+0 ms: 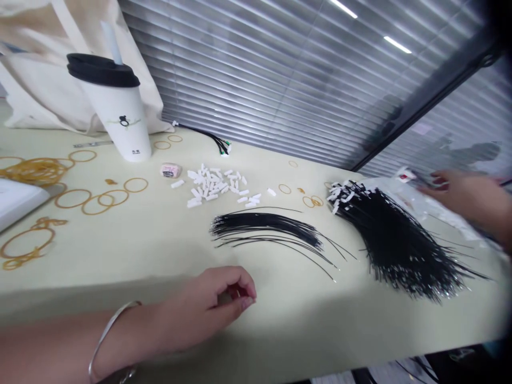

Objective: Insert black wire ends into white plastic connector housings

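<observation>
My left hand, with a silver bangle on the wrist, rests low over the table in front of the smaller bundle of black wires. Its thumb and index finger meet at the tips, and nothing shows between them. At the far right, my right hand is slightly blurred, its thumb and fingers apart. It is beside a clear plastic bag and a small packet with a red mark. Left of that hand lies a large bundle of black wires with white connectors on their far ends.
Loose white connector housings form a pile at mid-table, near a pink eraser-like block. Yellow rubber bands are scattered on the left. A lidded paper cup stands before a canvas bag. Window blinds rise behind the table.
</observation>
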Tool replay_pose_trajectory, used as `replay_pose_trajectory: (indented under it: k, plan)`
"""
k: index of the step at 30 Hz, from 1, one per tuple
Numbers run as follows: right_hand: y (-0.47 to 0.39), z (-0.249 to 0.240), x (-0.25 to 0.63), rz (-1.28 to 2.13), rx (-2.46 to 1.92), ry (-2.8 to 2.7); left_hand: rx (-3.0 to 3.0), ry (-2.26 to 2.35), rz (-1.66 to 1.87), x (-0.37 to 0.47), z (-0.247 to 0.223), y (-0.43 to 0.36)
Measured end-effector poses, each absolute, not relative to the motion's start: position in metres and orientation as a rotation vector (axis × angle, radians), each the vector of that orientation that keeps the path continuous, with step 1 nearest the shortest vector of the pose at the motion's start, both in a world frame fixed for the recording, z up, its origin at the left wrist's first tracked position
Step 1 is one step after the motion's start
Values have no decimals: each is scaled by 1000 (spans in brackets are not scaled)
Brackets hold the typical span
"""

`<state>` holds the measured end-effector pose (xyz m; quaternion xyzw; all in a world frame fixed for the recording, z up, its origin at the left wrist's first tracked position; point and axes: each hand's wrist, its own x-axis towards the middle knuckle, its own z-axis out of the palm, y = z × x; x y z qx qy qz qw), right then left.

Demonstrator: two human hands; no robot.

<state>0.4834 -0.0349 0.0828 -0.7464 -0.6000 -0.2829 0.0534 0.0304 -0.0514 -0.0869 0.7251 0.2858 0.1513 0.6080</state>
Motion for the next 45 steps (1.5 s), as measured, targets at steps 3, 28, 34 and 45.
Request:
replay_pose_trajectory:
  k: [3, 28, 34, 45]
  plan:
    - [-35, 35, 467, -672, -2277, -1960, 1673, 661, 344, 31, -85, -51]
    - [73, -61, 271, 98, -1440, -2575, 1703, 608, 416, 29, -84, -48]
    - [67, -62, 269, 107, -1565, -2415, 1541, 661, 466, 32, -87, -48]
    - [65, -64, 252, 329, -1520, -2251, 1345, 604, 548, 33, -93, -46]
